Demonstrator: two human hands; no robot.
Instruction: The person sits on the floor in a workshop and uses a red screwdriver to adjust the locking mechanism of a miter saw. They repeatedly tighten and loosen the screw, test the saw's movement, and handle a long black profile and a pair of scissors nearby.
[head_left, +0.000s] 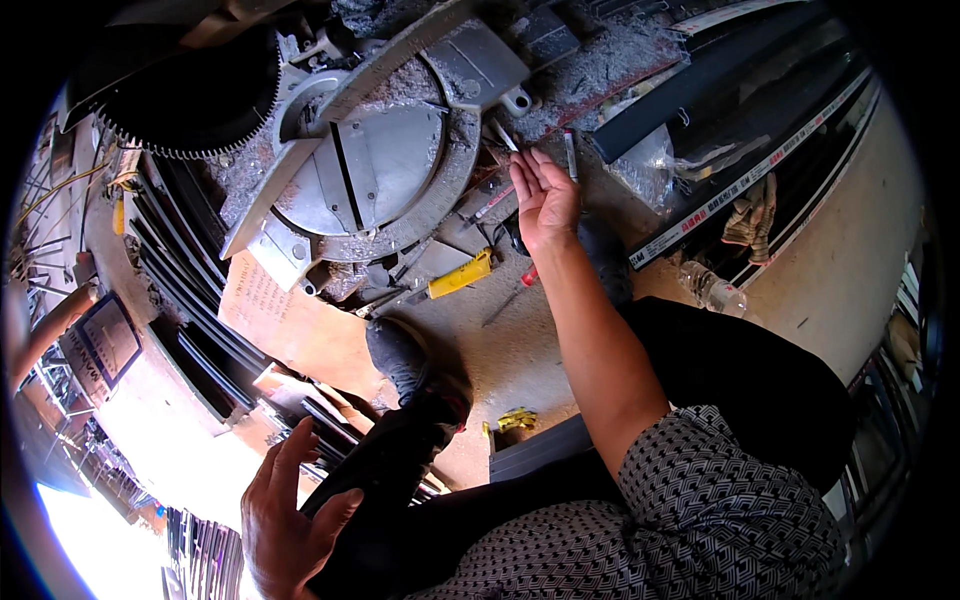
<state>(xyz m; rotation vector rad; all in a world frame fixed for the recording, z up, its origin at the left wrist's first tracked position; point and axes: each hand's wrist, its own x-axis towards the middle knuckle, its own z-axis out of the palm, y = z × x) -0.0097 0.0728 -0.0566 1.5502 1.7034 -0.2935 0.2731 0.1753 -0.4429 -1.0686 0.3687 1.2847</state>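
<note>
A bare right hand (548,208) hangs just right of the round metal turntable (400,150) of a miter saw, palm turned up, its fingertips near a slim pale stick (504,134), possibly a marker, in a dust-strewn workshop. The stick lies at the turntable's right edge, beyond the fingertips and a little to their left, on the saw's side of the hand. Its long axis slants away from the person and leftward, so that its nearer end points back at the fingers, roughly in line with them. The right grip is loosely open, fingers gently bent and side by side, with nothing visible in the palm; from where I stand I cannot tell whether a fingertip touches that nearer end. The left hand (285,525) is much the farther of the two, well out on the person's side of the turntable, thumb spread wide from the fingers and no object seen in its grip. Also to the turntable's right, past the stick, lies a second slim light-coloured stick (570,155), close to the right hand's fingers. On the turntable's near side rest a yellow-handled tool (462,274) and, farther right, a red-handled screwdriver (527,278), its shaft slanting back toward the person's feet.
</note>
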